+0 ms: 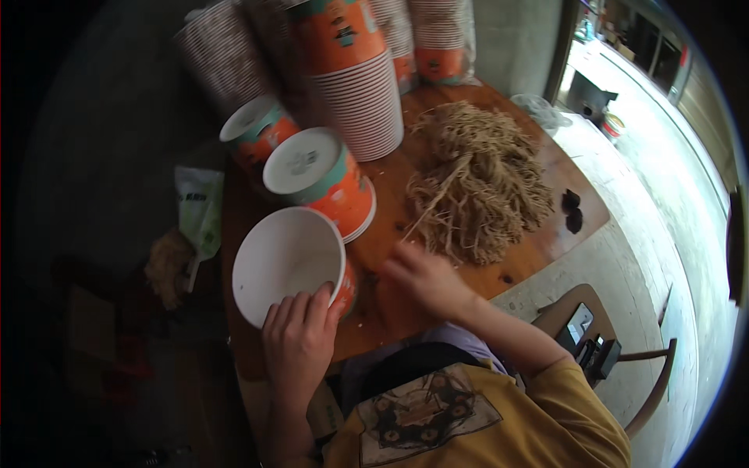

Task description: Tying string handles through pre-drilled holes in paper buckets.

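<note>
Left hand [300,331] grip closed on paper cup [287,261] rim; right hand [421,277] grip half-open, touching dried noodles [476,183].

Right hand [421,277] motion-blurred; fingertip contact with noodle pile [476,183] indeterminate. Cup stacks [351,70] cropped by top edge. Left tabletop [234,257] edge in shadow.

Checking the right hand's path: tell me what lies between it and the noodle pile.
Head view: almost nothing. The right hand sits at the noodle pile's near edge, with only bare wooden table and a few stray strands between.
</note>
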Tool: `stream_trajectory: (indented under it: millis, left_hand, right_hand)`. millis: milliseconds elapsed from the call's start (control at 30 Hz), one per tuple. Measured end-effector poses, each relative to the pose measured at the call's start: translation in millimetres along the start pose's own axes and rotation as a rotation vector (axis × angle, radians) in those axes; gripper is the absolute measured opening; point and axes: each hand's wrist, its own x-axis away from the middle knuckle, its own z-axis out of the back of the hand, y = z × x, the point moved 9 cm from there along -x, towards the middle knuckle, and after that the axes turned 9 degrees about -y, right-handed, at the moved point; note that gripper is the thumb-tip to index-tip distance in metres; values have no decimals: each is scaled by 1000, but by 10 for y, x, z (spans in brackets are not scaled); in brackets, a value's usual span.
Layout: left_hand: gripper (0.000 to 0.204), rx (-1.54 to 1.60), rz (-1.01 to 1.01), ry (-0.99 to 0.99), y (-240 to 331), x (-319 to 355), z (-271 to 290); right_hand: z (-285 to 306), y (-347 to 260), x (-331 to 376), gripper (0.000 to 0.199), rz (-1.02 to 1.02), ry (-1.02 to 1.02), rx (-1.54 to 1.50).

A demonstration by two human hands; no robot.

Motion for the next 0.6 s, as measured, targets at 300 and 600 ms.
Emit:
stream_trajectory:
  millis: [300,600]
  left_hand:
    - [32,486,-425,72,507,271,-1]
    - [53,1527,-246,40,183,824,-388]
  right_hand:
    - [313,-874,177,17,167,-64,-442]
    - [504,-1090,104,14,186,-65,-569]
